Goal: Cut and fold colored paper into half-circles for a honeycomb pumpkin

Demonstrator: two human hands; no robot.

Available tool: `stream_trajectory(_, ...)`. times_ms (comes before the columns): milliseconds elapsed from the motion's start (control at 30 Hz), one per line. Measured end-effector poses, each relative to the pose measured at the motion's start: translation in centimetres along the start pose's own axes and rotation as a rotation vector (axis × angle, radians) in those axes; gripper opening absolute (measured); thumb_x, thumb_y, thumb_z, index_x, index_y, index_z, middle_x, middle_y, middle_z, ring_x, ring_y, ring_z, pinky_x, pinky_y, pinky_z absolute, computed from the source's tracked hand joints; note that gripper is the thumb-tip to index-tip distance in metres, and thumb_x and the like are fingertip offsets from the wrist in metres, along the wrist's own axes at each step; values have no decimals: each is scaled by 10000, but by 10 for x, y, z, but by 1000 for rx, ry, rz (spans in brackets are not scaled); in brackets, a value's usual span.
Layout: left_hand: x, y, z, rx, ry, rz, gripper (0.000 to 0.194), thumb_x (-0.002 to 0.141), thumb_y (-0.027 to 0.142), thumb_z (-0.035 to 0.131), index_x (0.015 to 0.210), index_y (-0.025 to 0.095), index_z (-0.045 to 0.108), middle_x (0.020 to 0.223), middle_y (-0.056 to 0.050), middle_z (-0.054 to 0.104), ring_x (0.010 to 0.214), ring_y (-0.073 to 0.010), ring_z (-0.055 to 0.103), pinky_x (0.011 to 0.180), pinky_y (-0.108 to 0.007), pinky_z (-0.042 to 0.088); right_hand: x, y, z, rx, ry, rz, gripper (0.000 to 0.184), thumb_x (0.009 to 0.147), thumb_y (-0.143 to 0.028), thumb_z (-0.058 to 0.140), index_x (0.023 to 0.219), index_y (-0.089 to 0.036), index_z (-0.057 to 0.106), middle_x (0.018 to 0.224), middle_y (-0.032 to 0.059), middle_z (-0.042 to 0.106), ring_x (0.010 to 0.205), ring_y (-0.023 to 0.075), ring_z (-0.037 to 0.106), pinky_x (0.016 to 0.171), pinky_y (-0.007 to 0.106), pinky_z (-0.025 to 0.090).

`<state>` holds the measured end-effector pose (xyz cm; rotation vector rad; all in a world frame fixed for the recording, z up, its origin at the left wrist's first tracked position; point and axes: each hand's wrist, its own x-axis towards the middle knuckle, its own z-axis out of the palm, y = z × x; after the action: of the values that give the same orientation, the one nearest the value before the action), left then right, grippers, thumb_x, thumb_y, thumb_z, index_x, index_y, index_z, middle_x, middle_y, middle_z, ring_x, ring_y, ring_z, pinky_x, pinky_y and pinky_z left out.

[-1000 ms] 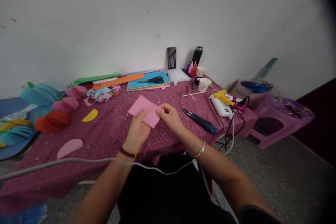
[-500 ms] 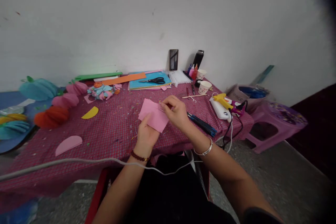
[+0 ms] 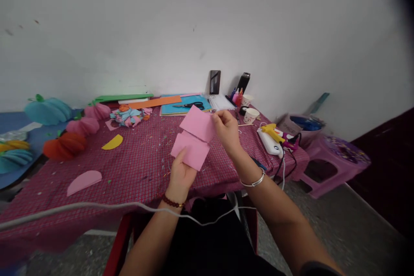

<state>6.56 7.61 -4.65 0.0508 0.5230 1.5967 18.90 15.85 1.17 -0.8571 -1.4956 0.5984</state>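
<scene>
Two flat pink paper pieces are held up over the table, one above the other with a narrow gap between their facing edges. The lower pink paper (image 3: pixel 196 153) is gripped by my left hand (image 3: pixel 183 172), its thumb on top and the fingers underneath. My right hand (image 3: pixel 226 131) pinches the right corner of the upper pink paper (image 3: pixel 198 123). Whether each piece is one sheet or several layers I cannot tell. Under my right forearm a utility knife (image 3: pixel 258 164) lies mostly hidden.
Scissors (image 3: pixel 194 105) rest on blue paper (image 3: pixel 171 109) at the back. A yellow half-circle (image 3: pixel 113 142) and a pink half-circle (image 3: pixel 84 181) lie left, near paper pumpkins (image 3: pixel 64 145). To the right are a yellow glue gun (image 3: pixel 273 132) and paper cup (image 3: pixel 251 115). A white cable (image 3: pixel 106 205) crosses in front.
Earlier the pink paper was together in both hands. My right hand has lifted the upper piece up and away from the lower one, which stays in my left hand.
</scene>
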Motion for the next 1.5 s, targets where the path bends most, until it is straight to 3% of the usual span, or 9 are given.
stream_trajectory(167, 3, 7, -8, 71, 71, 78, 311, 860, 110, 560, 1148, 182, 652, 1040, -64, 750, 1021, -202, 688, 952, -343, 543, -11, 15, 4, 132, -74, 217, 163, 841, -396, 544, 853, -238, 506, 671, -26, 451, 552, 134, 394, 492, 252, 318)
stream_trajectory(333, 2, 14, -11, 76, -7, 146, 359, 871, 111, 543, 1214, 185, 621, 1124, -74, 725, 1065, -208, 670, 986, -372, 518, -28, 22, 6, 442, -152, 425, 318, 703, -377, 681, 955, -248, 538, 732, -24, 538, 553, 128, 430, 465, 239, 323)
stream_trajectory(467, -2, 16, -9, 59, 5, 148, 398, 848, 82, 567, 1235, 166, 605, 1136, -88, 720, 1026, -213, 684, 993, -401, 506, -34, 24, 1, 690, -101, 583, 364, 618, -313, 759, 937, -237, 601, 729, -27, 583, 552, 113, 448, 479, 229, 361)
stream_trajectory(600, -3, 11, -7, 63, 4, 152, 396, 837, 54, 570, 1219, 147, 611, 1119, -96, 724, 975, -196, 695, 973, -385, 512, -43, 22, 1, 775, -174, 655, 307, 608, -305, 791, 869, -211, 658, 657, -41, 580, 517, 89, 442, 459, 208, 344)
stream_trajectory(767, 2, 4, -14, 185, -79, 161, 406, 801, 75, 645, 1198, 161, 626, 1110, -84, 726, 1010, -202, 681, 967, -344, 505, -52, 20, 4, 608, -433, 662, 292, 610, -350, 802, 806, -174, 675, 633, -38, 585, 504, 79, 443, 452, 206, 299)
stream_trajectory(967, 2, 8, -19, 275, 37, 203, 370, 781, 87, 643, 1143, 166, 657, 1127, -85, 717, 1063, -219, 657, 974, -342, 501, -51, 20, 1, 576, -269, 563, 278, 622, -308, 764, 851, -193, 656, 704, -38, 608, 595, 97, 479, 552, 215, 355)
stream_trajectory(1167, -12, 12, -9, 150, -166, 103, 485, 758, 106, 550, 1234, 183, 608, 1195, -96, 690, 1154, -268, 614, 1012, -451, 484, -56, 25, 3, 381, -326, 408, 234, 681, -243, 664, 907, -183, 646, 809, -16, 625, 702, 129, 527, 663, 255, 414)
stream_trajectory(1300, -9, 6, -12, 232, -44, 137, 372, 831, 173, 606, 1202, 154, 622, 1176, -116, 698, 1122, -264, 635, 1007, -437, 492, -61, 21, 3, 190, -356, 288, 261, 706, -201, 609, 962, -181, 658, 906, 12, 657, 799, 160, 566, 733, 286, 438)
stream_trajectory(1500, -8, 2, -14, 272, -62, 210, 373, 823, 164, 661, 1194, 179, 631, 1163, -98, 707, 1074, -245, 663, 994, -414, 503, -64, 12, -3, 215, -361, 290, 296, 884, -425, 503, 849, -172, 654, 746, 4, 597, 669, 132, 515, 630, 262, 405)
